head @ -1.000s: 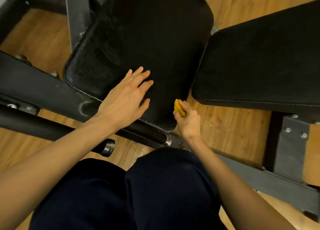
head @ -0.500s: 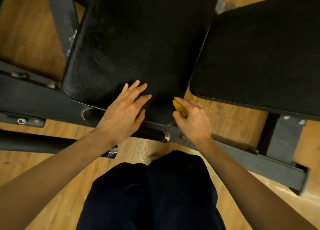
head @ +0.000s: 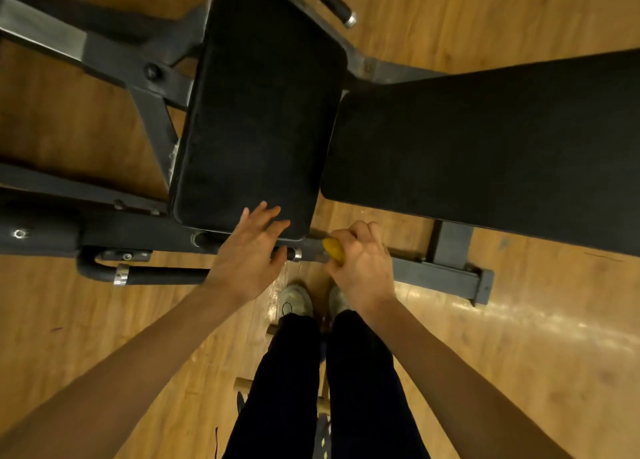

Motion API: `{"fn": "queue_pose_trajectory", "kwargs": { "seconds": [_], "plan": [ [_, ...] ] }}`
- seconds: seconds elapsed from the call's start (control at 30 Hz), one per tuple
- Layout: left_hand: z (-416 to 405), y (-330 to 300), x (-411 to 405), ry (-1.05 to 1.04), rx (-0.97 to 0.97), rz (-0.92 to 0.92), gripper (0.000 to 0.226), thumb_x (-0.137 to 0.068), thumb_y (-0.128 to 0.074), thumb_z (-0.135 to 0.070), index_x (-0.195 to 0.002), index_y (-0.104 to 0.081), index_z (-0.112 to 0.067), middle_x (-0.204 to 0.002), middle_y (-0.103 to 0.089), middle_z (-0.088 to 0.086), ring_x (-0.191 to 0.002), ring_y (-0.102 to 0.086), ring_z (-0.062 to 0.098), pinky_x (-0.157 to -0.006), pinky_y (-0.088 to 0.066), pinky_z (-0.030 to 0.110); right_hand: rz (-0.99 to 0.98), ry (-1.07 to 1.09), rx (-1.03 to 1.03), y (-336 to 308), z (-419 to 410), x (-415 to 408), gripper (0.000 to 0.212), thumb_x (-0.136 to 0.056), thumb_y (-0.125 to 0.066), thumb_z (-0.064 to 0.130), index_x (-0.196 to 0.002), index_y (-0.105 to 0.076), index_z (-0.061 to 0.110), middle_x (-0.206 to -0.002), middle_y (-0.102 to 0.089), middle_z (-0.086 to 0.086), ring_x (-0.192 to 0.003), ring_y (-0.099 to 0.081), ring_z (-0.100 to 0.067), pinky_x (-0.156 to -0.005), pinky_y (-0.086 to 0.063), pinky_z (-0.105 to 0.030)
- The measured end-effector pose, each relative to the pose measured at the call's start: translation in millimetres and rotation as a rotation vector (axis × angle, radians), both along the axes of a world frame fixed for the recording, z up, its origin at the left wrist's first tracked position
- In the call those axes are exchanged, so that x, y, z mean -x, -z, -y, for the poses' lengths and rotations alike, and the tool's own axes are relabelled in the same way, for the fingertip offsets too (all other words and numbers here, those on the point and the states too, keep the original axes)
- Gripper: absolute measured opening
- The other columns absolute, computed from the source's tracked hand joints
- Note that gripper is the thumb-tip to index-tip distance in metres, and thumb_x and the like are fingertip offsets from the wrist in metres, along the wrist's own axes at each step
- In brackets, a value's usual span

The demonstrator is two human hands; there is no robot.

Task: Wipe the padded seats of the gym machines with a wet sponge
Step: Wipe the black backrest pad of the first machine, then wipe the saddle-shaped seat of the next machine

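Note:
A black padded seat point(head: 256, 119) lies lengthwise in front of me, with a second wider black pad point(head: 485, 154) to its right. My left hand point(head: 249, 251) lies flat with spread fingers on the near edge of the seat. My right hand point(head: 360, 261) grips a yellow sponge point(head: 334, 249), most of it hidden in the fist. That hand is just off the seat's near right corner, over the metal frame.
Grey steel frame bars point(head: 436, 271) run under both pads, with a chrome-tipped black handle point(head: 162, 275) at lower left. Wooden floor point(head: 519, 337) surrounds the machine. My legs and light shoes point(head: 298, 299) stand right below the seat's edge.
The view has risen and pulled back, so my shoes now show. Both hands slid back to the seat's near edge; the sponge moved off the pad's side to over the frame.

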State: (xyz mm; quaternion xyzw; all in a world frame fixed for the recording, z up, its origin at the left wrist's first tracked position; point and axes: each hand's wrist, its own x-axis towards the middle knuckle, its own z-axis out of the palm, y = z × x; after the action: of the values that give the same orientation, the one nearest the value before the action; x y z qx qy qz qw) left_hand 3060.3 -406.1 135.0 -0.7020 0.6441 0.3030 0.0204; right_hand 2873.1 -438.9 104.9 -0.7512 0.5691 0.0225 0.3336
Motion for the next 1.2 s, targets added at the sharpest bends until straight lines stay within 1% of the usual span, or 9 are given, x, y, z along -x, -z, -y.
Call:
{"fn": "queue_pose_trajectory", "kwargs": {
  "seconds": [0.2,0.4,0.43,0.53,0.67,0.8,0.87,1.03,1.2],
  "plan": [
    [8,-61,12,0.042,-0.048,0.027,0.049,-0.099,-0.051,-0.027,-0.146,-0.042,-0.016,-0.158,-0.031,0.005,-0.151,-0.012,0.020,-0.119,0.004,0.032,-0.080,0.032,-0.071,-72,-5,35,0.036,-0.087,-0.063,0.028,-0.121,-0.058,0.018,-0.126,-0.047,-0.005,-0.121,-0.040,-0.023,-0.097,-0.047,-0.039],
    [9,-104,11,0.096,-0.072,0.088,0.050,-0.097,-0.054,-0.025,-0.144,-0.046,-0.013,-0.155,-0.035,0.008,-0.150,-0.017,0.024,-0.122,-0.001,0.043,-0.185,0.059,0.034,-110,-17,59,0.032,-0.066,-0.080,0.014,-0.096,-0.071,0.015,-0.099,-0.061,-0.005,-0.099,-0.058,-0.025,-0.073,-0.054,-0.037],
    [9,-111,11,0.111,-0.080,0.097,0.050,-0.097,-0.054,-0.026,-0.144,-0.046,-0.014,-0.156,-0.035,0.008,-0.150,-0.016,0.024,-0.122,-0.001,0.044,-0.221,0.049,0.045,-118,-18,63,0.032,-0.066,-0.081,0.013,-0.097,-0.071,0.016,-0.099,-0.061,-0.004,-0.099,-0.057,-0.024,-0.073,-0.053,-0.035],
    [6,-124,14,0.157,-0.100,0.114,0.051,-0.098,-0.052,-0.028,-0.146,-0.043,-0.016,-0.157,-0.033,0.005,-0.151,-0.012,0.022,-0.122,0.000,0.043,-0.284,-0.003,0.033,-135,-27,80,0.037,-0.081,-0.067,0.014,-0.118,-0.061,0.017,-0.122,-0.055,-0.002,-0.119,-0.046,-0.022,-0.092,-0.043,-0.034],
    [0,-137,23,0.201,-0.139,0.092,0.051,-0.099,-0.051,-0.028,-0.148,-0.040,-0.019,-0.158,-0.030,0.003,-0.151,-0.012,0.022,-0.123,-0.004,0.040,-0.368,0.056,-0.020,-156,-53,107,0.033,-0.090,-0.056,0.016,-0.122,-0.058,0.019,-0.133,-0.048,0.000,-0.130,-0.036,-0.020,-0.097,-0.038,-0.035],
    [-9,-153,41,0.228,-0.230,0.039,0.050,-0.099,-0.051,-0.027,-0.147,-0.041,-0.020,-0.155,-0.034,0.001,-0.142,-0.034,0.021,-0.118,-0.028,0.039,-0.434,0.189,-0.109,-179,-90,138,0.030,-0.093,-0.050,0.019,-0.122,-0.056,0.018,-0.129,-0.050,-0.001,-0.128,-0.036,-0.021,-0.098,-0.036,-0.036],
    [-16,-158,54,0.290,-0.267,0.040,0.049,-0.099,-0.050,-0.027,-0.147,-0.041,-0.020,-0.153,-0.036,0.000,-0.139,-0.038,0.020,-0.112,-0.035,0.037,-0.462,0.287,-0.134,-188,-111,156,0.031,-0.094,-0.050,0.019,-0.124,-0.054,0.019,-0.127,-0.052,-0.002,-0.127,-0.038,-0.021,-0.097,-0.037,-0.036],
    [-31,-167,96,0.399,-0.288,0.054,0.047,-0.099,-0.052,-0.027,-0.145,-0.045,-0.018,-0.147,-0.044,0.000,-0.132,-0.046,0.019,-0.103,-0.044,0.035,-0.482,0.540,-0.233,-199,-169,206,0.027,-0.094,-0.052,0.021,-0.120,-0.057,0.019,-0.122,-0.057,0.000,-0.123,-0.041,-0.021,-0.088,-0.041,-0.033],
    [-33,-173,170,0.541,-0.283,0.074,0.046,-0.100,-0.050,-0.029,-0.144,-0.045,-0.018,-0.147,-0.044,0.002,-0.131,-0.047,0.022,-0.101,-0.046,0.040,-0.441,0.790,-0.326,-195,-227,256,0.025,-0.095,-0.050,0.021,-0.119,-0.058,0.019,-0.119,-0.058,-0.001,-0.123,-0.042,-0.021,-0.085,-0.043,-0.032]
  ]
}}
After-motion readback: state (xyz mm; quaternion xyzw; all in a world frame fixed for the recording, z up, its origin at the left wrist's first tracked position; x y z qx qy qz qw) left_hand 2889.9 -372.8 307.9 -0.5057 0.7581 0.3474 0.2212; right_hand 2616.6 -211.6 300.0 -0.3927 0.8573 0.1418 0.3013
